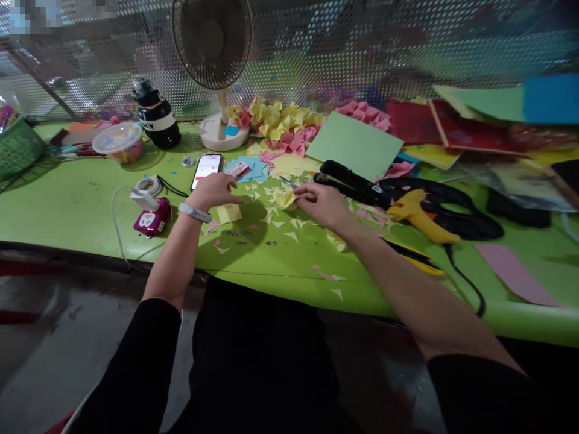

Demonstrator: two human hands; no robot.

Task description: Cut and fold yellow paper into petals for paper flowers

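Note:
My left hand [214, 191] reaches over the table with its fingers apart and curved downward. Just below its fingertips lies a small stack of yellow paper squares [230, 213]; whether they touch is unclear. My right hand [322, 204] is closed, its fingertips pinching the edge of a folded yellow paper flower [284, 199]. Beside those fingertips a thin metal tip [286, 182] points up and left; the rest of it is hidden. Small yellow and pink paper offcuts [292, 235] are scattered around both hands. Another yellow folded piece [337, 241] sits under my right forearm.
Behind my hands are a phone [207, 170], blue paper squares [257, 169], a fan [222, 135] and piled paper flowers [283, 117]. A black stapler [348, 182] and yellow glue gun [423, 216] lie right. Left are a bottle [158, 117] and purple power adapter [152, 218].

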